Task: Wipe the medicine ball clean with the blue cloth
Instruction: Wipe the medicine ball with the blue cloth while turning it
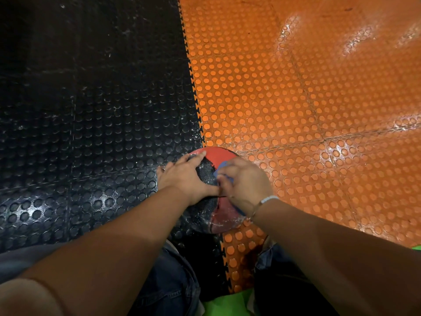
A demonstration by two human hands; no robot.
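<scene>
A red and black medicine ball [217,157] sits on the floor, right on the seam between black and orange mats, just in front of my knees. My left hand [185,176] lies spread over the ball's left side, fingers straight, steadying it. My right hand [245,182] presses the blue cloth [222,166] against the ball's upper right side, with its fingers curled over the cloth. Only small bits of blue show around the hand. White streaks mark the ball's near side.
Black studded rubber mat [91,110] covers the floor on the left and orange studded mat [296,87] on the right, joined by a jagged seam. My legs in dark jeans [173,281] are at the bottom edge.
</scene>
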